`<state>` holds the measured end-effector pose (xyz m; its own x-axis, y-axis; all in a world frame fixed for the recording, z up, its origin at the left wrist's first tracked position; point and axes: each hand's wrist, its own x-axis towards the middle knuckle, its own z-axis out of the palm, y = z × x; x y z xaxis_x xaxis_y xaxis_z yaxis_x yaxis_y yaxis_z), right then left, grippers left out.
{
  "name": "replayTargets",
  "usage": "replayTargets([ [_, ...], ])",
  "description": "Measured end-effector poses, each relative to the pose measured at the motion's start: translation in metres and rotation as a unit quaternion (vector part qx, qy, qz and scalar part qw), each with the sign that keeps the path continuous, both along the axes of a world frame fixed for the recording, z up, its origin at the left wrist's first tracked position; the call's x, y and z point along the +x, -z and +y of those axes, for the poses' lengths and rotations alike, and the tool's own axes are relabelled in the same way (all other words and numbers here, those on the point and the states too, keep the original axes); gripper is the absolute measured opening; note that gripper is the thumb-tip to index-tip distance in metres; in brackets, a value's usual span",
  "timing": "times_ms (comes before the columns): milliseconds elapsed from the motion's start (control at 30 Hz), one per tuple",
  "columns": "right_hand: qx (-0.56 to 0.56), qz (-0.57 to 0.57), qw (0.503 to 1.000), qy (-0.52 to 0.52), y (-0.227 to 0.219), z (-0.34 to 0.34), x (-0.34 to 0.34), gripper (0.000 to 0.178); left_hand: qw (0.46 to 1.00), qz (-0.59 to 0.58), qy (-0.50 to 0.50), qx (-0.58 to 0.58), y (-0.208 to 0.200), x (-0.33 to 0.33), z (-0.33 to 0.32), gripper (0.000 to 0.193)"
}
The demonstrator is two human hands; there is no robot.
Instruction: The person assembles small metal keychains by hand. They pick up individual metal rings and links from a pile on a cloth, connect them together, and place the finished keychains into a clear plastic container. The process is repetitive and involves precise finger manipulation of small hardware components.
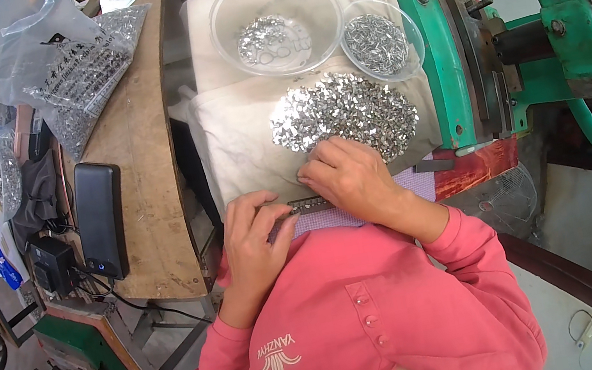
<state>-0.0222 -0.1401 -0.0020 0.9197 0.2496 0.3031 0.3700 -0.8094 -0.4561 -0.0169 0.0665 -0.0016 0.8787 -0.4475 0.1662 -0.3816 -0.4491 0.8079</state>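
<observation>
Strip [310,205], narrow and dark, lying crosswise just beyond a pink top [314,285], by the near edge of a pale cloth [239,155], with a lilac cloth [418,183] beneath and to the right. Left hand [250,232] at the strip's left end, thumb and forefinger apparently pinching it, other fingers curled and slightly parted. Right hand [348,176] just above and to the right, back uppermost, fingers bent and pressed together, tips near the closest edge of a loose silvery pile [345,105]. Cannot tell whether pinching a piece or bare, with tips turned away from view. Beyond the pile, two clear round vessels: a wide tub [226,37] with silver bits scattered over the bottom, and to its right a smaller bowl [416,53] heaped with more. Green press [448,79] at the right of the cloth. Step in hand, as a judgement: setting pieces from pile into strip, left for steadying, right for picking. Light marks along the strip, too small to read as filled or vacant. Next move, probably calling for one piece singled out, turned the right way and lowered squarely, without jolting the strip.
</observation>
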Motion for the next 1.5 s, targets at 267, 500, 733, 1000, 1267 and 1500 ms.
replayTargets([
  [267,0.007,0.0,1.0,0.019,-0.001,0.001,-0.002,0.012,1.0,-0.002,0.02,0.019,0.007,0.001,-0.006,0.013],
  [500,0.03,-0.009,0.998,0.051,0.001,-0.003,-0.005,0.01,0.999,-0.008,0.036,0.022,0.008,0.003,-0.003,0.017],
  [733,0.024,0.002,0.997,0.071,0.004,-0.002,-0.014,0.01,0.998,-0.026,0.05,0.014,0.006,0.004,-0.007,0.021],
  [1000,0.047,0.025,0.995,0.087,0.003,-0.004,-0.017,0.01,0.997,-0.046,0.061,0.032,0.01,0.003,-0.017,0.017],
  [1267,0.054,0.021,0.993,0.102,0.007,-0.004,-0.022,0.009,0.996,-0.039,0.073,0.043,0.008,0.003,-0.015,0.021],
  [1500,0.054,0.021,0.993,0.106,0.006,-0.005,-0.024,0.009,0.995,-0.039,0.08,0.036,0.008,0.003,-0.012,0.02],
])
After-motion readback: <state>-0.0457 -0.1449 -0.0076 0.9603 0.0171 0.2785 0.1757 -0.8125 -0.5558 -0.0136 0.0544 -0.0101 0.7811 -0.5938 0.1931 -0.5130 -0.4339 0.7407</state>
